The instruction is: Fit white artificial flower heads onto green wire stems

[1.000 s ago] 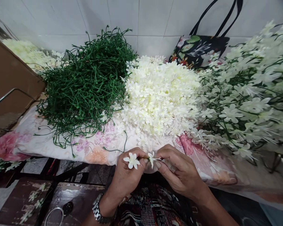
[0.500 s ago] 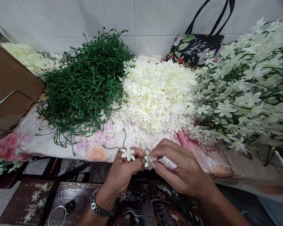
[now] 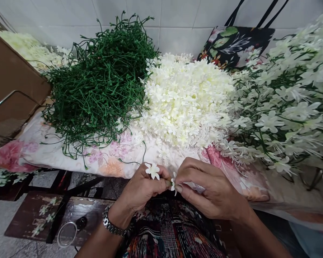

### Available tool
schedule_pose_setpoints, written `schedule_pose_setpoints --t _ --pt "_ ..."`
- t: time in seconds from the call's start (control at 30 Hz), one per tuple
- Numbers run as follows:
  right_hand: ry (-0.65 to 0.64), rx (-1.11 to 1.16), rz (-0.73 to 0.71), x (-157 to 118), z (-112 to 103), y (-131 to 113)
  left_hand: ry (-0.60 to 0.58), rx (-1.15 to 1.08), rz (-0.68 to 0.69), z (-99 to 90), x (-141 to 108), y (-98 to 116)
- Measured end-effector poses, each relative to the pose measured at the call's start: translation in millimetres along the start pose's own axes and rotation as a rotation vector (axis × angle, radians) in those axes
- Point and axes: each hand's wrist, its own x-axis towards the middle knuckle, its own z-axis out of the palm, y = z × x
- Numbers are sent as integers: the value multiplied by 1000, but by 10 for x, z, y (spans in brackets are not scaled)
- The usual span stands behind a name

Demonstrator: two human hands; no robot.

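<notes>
Front left, the floral cloth (image 3: 56, 161) leaves passage, but green stems (image 3: 97, 86) and white blossoms (image 3: 188, 100) block the way behind.

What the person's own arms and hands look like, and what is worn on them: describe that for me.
Both the left hand and the right hand are bare, without gloves. The forearms show no sleeves. A silver-coloured metal link band, like a watch strap, circles the left wrist; none shows on the right.

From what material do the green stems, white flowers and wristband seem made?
Green stems: probably plastic, faintly glossy; uniform colour, knobbed tips. White flowers: perhaps matte fabric or plastic; thin petals, little shine. Wristband: likely polished metal; silvery, shiny links.
</notes>
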Motion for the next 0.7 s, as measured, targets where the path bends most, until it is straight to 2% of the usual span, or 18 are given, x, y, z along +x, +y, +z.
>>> schedule_pose_setpoints --t 0.2,0.4,0.53,0.6,0.7 --pt "-27 -44 -15 -5 -8 17 -33 5 48 5 0 -1" --pt "54 -96 -1 -39 73 39 63 -5 95 41 12 -24" --pt "90 -94 4 -42 98 39 86 -13 110 36 12 -62" --pt "99 -75 24 -41 68 38 57 -11 115 17 2 -85" --pt "130 -43 62 -40 -40 29 -59 -78 165 -11 -22 -92"
